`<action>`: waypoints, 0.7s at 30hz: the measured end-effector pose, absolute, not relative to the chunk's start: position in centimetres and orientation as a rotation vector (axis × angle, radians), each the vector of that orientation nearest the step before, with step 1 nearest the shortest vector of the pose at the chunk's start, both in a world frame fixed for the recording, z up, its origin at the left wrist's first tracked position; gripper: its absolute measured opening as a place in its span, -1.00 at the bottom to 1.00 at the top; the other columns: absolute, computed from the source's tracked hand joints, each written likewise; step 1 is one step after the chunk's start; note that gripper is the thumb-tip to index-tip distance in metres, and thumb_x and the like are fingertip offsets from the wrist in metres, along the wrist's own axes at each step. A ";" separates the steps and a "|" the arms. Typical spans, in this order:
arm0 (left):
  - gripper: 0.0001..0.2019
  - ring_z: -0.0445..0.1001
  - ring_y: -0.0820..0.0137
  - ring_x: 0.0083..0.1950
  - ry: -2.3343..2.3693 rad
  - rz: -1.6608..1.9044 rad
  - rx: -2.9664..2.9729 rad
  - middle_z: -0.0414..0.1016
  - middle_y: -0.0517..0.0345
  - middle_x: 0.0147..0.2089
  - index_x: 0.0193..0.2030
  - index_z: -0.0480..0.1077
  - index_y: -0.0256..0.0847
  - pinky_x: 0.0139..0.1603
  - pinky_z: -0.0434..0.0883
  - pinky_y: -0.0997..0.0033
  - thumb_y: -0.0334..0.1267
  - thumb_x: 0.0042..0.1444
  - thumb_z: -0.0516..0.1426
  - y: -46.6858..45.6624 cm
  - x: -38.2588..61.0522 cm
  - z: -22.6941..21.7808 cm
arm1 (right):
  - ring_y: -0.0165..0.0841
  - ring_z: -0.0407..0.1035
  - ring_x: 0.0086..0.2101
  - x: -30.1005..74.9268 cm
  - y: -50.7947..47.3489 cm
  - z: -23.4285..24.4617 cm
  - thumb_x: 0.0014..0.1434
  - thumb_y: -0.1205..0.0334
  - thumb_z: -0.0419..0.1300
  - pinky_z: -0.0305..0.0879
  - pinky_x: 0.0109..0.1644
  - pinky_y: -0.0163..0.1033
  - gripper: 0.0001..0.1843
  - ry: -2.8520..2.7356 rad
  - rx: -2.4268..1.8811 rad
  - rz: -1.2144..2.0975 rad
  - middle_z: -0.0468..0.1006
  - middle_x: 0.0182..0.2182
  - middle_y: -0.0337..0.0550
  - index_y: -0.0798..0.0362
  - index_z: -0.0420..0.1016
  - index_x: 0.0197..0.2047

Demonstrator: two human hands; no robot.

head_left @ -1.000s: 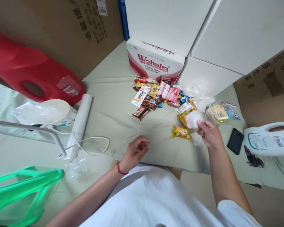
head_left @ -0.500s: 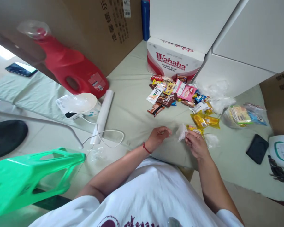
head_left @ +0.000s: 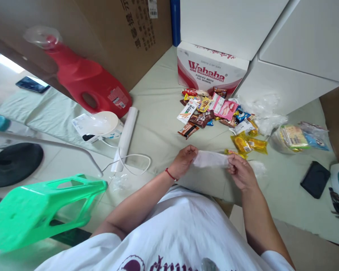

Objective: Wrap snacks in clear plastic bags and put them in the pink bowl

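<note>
A thin, see-through plastic bag is stretched sideways between my two hands, just above the green cloth. My left hand, with a red cord at the wrist, pinches its left end. At the other end, the fingers of my right hand are closed on the plastic. Behind my right hand lies a yellow packet, partly covered. More yellow packets rest just beyond it. Further back sits a pile of mixed wrapped snacks, and crumpled clear plastic lies right of my right hand.
Behind the snacks stands a Wahaba-style carton printed "Wahaha". Clear bags and a bag of snacks lie at right, near a black wallet-like object. Left are a red jug, a paper cup, a white roll and a green stool.
My left hand has taken hold of the plastic bag's free end. The bag, bunched in my right hand before, is now spread out between both hands. The view has shifted slightly.
</note>
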State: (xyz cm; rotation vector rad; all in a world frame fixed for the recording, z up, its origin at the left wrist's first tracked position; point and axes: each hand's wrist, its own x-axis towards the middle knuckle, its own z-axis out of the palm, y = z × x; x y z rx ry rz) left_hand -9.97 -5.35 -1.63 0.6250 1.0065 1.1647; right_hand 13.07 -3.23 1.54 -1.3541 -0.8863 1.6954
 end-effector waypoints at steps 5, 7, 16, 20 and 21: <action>-0.55 0.21 0.54 -0.47 0.938 1.111 0.476 0.24 0.34 -0.46 -0.34 0.32 -0.19 -0.42 0.18 0.50 0.07 -0.06 0.41 -5.7 -10.5 -1.5 | -0.48 0.05 -0.56 14.3 -2.5 0.5 -0.02 -0.02 0.41 -0.01 -0.49 -0.33 -0.68 -1.083 -1.525 1.406 0.27 -0.57 -0.36 0.03 0.47 -0.41; -0.57 0.17 0.55 -0.48 1.001 1.133 0.486 0.21 0.36 -0.48 -0.34 0.33 -0.19 -0.45 0.14 0.51 0.05 -0.04 0.40 -5.8 -10.3 -1.6 | -0.43 0.17 -0.49 13.8 -2.8 0.7 0.14 -0.01 0.33 0.14 -0.40 -0.29 -0.73 -1.306 -1.565 1.004 0.39 -0.48 -0.28 0.02 0.53 -0.32; -0.64 0.22 0.57 -0.53 1.086 1.133 0.428 0.26 0.37 -0.51 -0.36 0.32 -0.19 -0.52 0.20 0.55 -0.07 -0.04 0.39 -5.3 -11.0 -2.1 | -0.11 0.42 -0.03 9.6 -3.6 0.5 0.32 0.27 0.20 0.43 0.00 0.00 -0.74 -2.466 -0.961 0.612 0.57 0.00 0.05 -0.02 0.59 0.06; -0.66 0.27 0.56 -0.53 1.093 1.098 0.345 0.31 0.33 -0.52 -0.37 0.35 -0.21 -0.54 0.28 0.57 -0.11 -0.04 0.40 -5.0 -12.4 -2.2 | -0.26 0.48 -0.22 9.8 -3.0 -0.6 0.39 0.24 0.13 0.43 -0.14 -0.15 -0.80 -2.312 -0.972 0.843 0.60 -0.24 -0.07 -0.02 0.61 -0.16; -0.65 0.34 0.54 -0.50 1.051 1.093 0.315 0.37 0.30 -0.48 -0.35 0.36 -0.21 -0.49 0.36 0.54 -0.09 -0.03 0.41 -5.1 -12.6 -2.1 | -0.29 0.47 -0.28 9.8 -3.0 -0.8 0.38 0.21 0.15 0.41 -0.19 -0.19 -0.81 -2.247 -0.998 0.920 0.60 -0.28 -0.10 -0.02 0.61 -0.19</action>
